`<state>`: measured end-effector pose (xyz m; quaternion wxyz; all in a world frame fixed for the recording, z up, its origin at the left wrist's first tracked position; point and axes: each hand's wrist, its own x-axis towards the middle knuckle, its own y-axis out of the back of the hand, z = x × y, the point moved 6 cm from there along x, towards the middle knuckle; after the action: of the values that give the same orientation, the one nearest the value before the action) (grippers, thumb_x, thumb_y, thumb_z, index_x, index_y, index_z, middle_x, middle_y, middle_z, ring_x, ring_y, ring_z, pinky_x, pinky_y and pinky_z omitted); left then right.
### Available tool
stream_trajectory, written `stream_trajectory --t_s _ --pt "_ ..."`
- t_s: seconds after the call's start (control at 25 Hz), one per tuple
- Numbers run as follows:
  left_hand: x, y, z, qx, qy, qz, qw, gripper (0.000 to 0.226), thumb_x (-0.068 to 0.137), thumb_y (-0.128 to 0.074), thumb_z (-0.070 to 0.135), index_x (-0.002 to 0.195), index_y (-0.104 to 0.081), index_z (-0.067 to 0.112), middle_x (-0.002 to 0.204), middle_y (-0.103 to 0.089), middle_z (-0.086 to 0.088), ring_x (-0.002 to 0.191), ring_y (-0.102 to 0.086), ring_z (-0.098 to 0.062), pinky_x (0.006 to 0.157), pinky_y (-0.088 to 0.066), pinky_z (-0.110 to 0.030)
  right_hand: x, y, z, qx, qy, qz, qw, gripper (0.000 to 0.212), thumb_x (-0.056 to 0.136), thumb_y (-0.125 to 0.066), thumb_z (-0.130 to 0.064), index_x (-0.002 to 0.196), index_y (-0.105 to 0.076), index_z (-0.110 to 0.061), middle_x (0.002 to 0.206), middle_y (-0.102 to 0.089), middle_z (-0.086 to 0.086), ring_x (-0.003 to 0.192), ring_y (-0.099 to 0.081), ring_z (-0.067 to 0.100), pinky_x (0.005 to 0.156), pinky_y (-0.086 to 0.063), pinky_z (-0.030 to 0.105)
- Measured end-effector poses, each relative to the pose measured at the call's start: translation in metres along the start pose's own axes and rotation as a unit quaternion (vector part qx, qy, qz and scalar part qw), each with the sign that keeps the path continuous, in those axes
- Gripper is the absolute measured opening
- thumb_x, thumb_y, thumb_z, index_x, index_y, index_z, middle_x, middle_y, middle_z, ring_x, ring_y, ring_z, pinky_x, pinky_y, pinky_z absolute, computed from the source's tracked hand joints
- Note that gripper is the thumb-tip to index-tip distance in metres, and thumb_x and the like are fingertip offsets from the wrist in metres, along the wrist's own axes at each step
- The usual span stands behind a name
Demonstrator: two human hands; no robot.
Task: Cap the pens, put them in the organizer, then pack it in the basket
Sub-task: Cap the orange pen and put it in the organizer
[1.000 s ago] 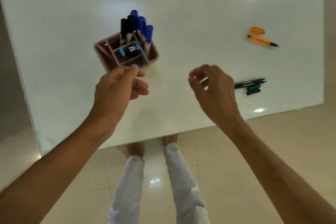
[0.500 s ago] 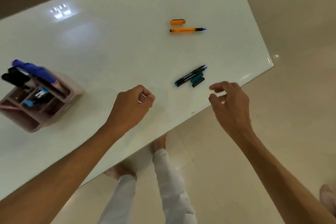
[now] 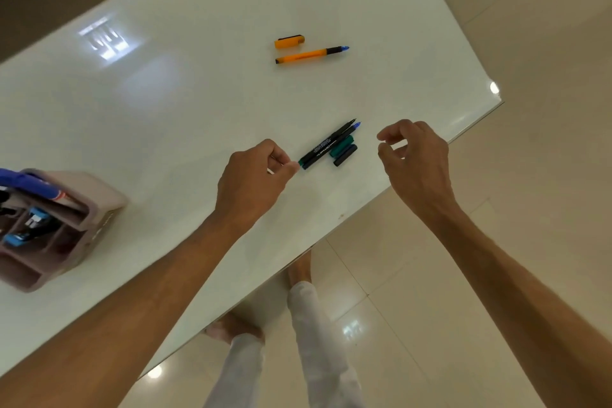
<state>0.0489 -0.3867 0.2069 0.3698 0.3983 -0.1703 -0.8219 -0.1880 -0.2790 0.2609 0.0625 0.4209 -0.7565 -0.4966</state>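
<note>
Left hand reached pens; fingers pinched | right hand apart | white table; tiled floor

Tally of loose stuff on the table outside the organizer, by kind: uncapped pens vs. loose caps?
Uncapped pens: 3: orange pen, black pen, blue-tipped pen
Loose caps: 3: orange cap, green cap, dark cap
Total: 6
</note>
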Motion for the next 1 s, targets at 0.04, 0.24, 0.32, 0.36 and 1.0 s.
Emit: stream_trajectory --t_s 0.04,0.24,0.32,0.36,1.0 --pt "0.001 -0.003 0.001 0.002 0.002 0.001 1.000 0.026 0.094 -0.074 0.052 0.097 -0.068 0.027 0.086 -0.070 0.016 0.080 -0.070 -0.004 0.075 -0.064 -0.037 0.001 -0.001 0.002 0.002 -0.001 -0.002 1.000 0.017 0.097 -0.064 -0.007 0.108 -0.073 -0.015 0.113 -0.068 0.003 0.083 -0.068 0.017 0.076 -0.061 0.037" --pt "0.014 -0.006 -0.001 -0.013 0.027 0.041 0.999 0.031 0.100 -0.065 0.052 0.095 -0.069 0.021 0.085 -0.072 0.012 0.081 -0.070 -0.009 0.078 -0.063 -0.040 0.012 -0.008 0.011 0.032 -0.009 0.006 0.999 0.013 0.097 -0.064 -0.008 0.103 -0.074 -0.014 0.107 -0.071 0.002 0.079 -0.069 0.014 0.076 -0.062 0.037" --pt "0.024 -0.001 -0.005 -0.023 0.039 0.053 0.998 0.032 0.102 -0.063 0.049 0.095 -0.069 0.019 0.083 -0.072 0.009 0.080 -0.069 -0.010 0.080 -0.062 -0.041 0.025 -0.011 -0.001 0.038 0.030 0.008 0.999 0.011 0.098 -0.065 -0.012 0.104 -0.074 -0.017 0.106 -0.072 -0.001 0.081 -0.068 0.012 0.077 -0.062 0.035" --pt "0.031 0.003 -0.005 -0.028 0.040 0.056 0.997 0.031 0.102 -0.064 0.047 0.095 -0.069 0.017 0.082 -0.071 0.009 0.079 -0.068 -0.009 0.081 -0.061 -0.041 0.032 -0.014 -0.011 0.029 0.060 0.009 0.998 0.011 0.099 -0.065 -0.015 0.105 -0.073 -0.019 0.106 -0.072 -0.003 0.082 -0.068 0.012 0.076 -0.062 0.035" --pt "0.141 0.043 0.051 0.179 -0.246 0.127 0.944 0.023 0.106 -0.060 0.021 0.124 -0.073 0.013 0.118 -0.072 -0.006 0.113 -0.060 -0.028 0.082 -0.056 -0.046 0.120 -0.065 -0.090 -0.387 0.249 -0.065 0.885 0.007 0.101 -0.050 -0.016 0.098 -0.052 -0.011 0.076 -0.045 0.002 0.045 -0.021 0.016 0.048 -0.012 0.027"
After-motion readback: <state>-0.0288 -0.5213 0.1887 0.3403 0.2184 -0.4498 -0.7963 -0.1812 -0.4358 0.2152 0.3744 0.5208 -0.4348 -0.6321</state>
